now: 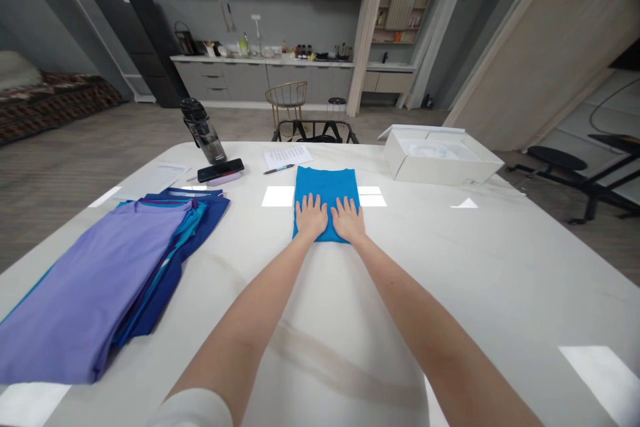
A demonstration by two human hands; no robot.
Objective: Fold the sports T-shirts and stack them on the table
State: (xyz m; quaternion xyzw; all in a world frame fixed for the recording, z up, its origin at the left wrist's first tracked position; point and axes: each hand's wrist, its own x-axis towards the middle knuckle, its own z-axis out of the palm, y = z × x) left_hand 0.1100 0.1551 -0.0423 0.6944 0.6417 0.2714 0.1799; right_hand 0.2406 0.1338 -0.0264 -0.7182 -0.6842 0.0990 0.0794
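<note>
A bright blue garment (326,181), folded into a neat flat rectangle, lies on the white table (475,267) straight ahead of me. My left hand (312,216) rests flat on its left half with the fingers spread. On its right half, my right hand (349,219) lies palm down, fingers also apart. Both hands cover part of the cloth's lower area. To the left lies a stack of unfolded-looking clothes, with a lavender garment (95,280) on top and a navy garment (195,233) showing beneath.
A black-lidded bottle (204,132), a phone (221,170), a printed sheet (287,157) and a pen (279,169) are at the far left and middle. An open white box (435,163) sits at the far right. A black chair (315,130) stands beyond the table's far edge.
</note>
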